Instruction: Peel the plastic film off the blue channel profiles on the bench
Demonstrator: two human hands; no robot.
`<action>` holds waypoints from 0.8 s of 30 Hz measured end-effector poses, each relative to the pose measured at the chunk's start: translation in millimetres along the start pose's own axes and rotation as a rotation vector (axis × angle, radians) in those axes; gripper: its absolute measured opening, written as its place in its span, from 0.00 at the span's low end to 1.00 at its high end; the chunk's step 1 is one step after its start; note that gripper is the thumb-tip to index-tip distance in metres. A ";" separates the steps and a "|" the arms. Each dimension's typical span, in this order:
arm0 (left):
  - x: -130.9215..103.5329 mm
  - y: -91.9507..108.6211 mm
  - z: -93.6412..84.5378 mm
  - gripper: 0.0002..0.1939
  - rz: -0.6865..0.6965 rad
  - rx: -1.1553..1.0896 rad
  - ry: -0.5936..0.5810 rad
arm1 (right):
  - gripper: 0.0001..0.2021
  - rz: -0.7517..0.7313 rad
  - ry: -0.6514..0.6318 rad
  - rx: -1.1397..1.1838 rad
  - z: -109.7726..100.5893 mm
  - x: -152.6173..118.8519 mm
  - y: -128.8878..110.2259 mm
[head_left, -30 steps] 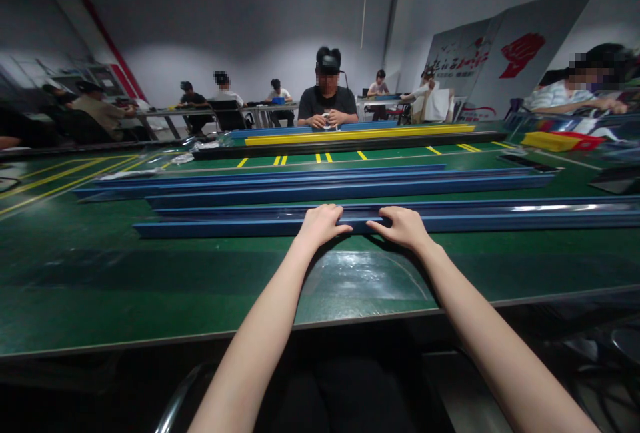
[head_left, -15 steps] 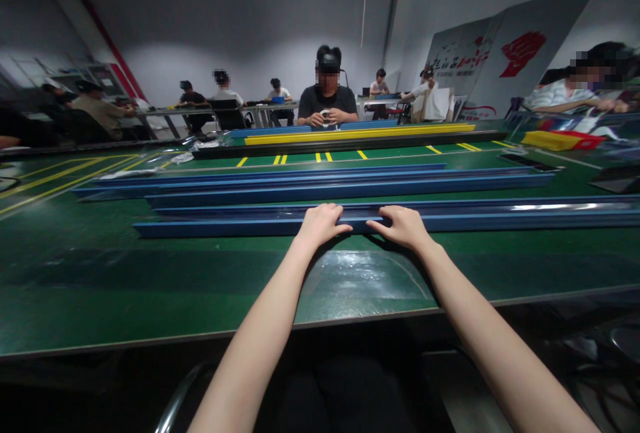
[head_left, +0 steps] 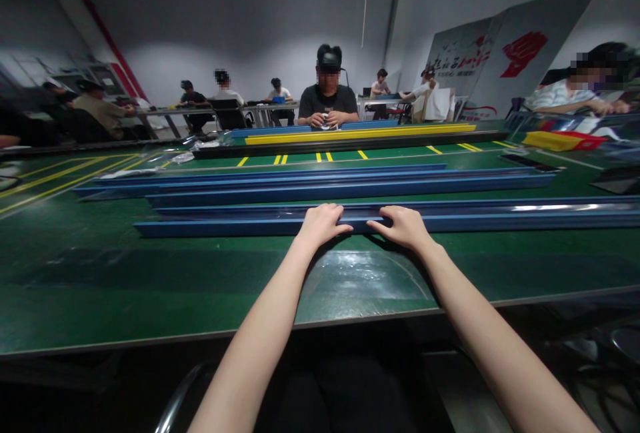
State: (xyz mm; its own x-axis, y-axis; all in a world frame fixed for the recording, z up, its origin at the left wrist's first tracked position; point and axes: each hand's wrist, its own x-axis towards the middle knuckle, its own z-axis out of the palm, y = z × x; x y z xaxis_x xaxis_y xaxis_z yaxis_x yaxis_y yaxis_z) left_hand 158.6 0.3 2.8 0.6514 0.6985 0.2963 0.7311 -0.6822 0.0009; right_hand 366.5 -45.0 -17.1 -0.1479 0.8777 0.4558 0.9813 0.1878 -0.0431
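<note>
A long blue channel-shaped strip (head_left: 215, 228) lies across the green table in front of me, running out of view on the right. My left hand (head_left: 323, 225) grips it near the middle, thumb along the near edge and fingers over the far side. A short gap to the right, my right hand (head_left: 403, 225) holds the same strip in the same way, its thumb pointing towards the left one. The fingertips of both hands are partly hidden inside the channel. Just behind lie more blue strips (head_left: 320, 189), parallel to it and apart from my hands.
Clear plastic film (head_left: 367, 280) covers the table's near edge. Farther back lie a yellow strip (head_left: 360, 134), a black strip (head_left: 350, 146) and a dark phone-like slab (head_left: 530, 163). Yellow and red trays (head_left: 555, 140) stand at right. A co-worker (head_left: 327, 103) sits opposite, holding a small object.
My hands and the blue strip stay where they were. Across the table, the co-worker's hands have shifted slightly around the small object.
</note>
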 end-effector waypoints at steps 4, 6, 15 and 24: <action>0.3 -0.5 0.8 0.16 0.002 0.002 0.006 | 0.21 0.002 -0.002 0.002 -0.2 0.1 0.1; 0.5 -0.8 1.3 0.16 0.009 0.008 0.015 | 0.21 0.002 -0.001 -0.001 -0.3 0.1 0.1; 0.6 -0.3 1.7 0.16 -0.007 -0.002 -0.002 | 0.21 -0.007 0.015 0.001 0.9 -0.3 0.7; 0.9 -0.9 1.9 0.16 0.010 0.024 0.023 | 0.21 -0.001 0.009 0.004 1.1 -0.3 1.1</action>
State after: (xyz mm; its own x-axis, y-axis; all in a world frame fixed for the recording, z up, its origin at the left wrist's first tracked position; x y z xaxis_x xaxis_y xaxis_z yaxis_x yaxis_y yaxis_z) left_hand 158.9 2.0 1.2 0.6544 0.6862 0.3176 0.7292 -0.6839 -0.0249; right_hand 367.5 -44.6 -18.3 -0.1474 0.8736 0.4638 0.9807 0.1899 -0.0460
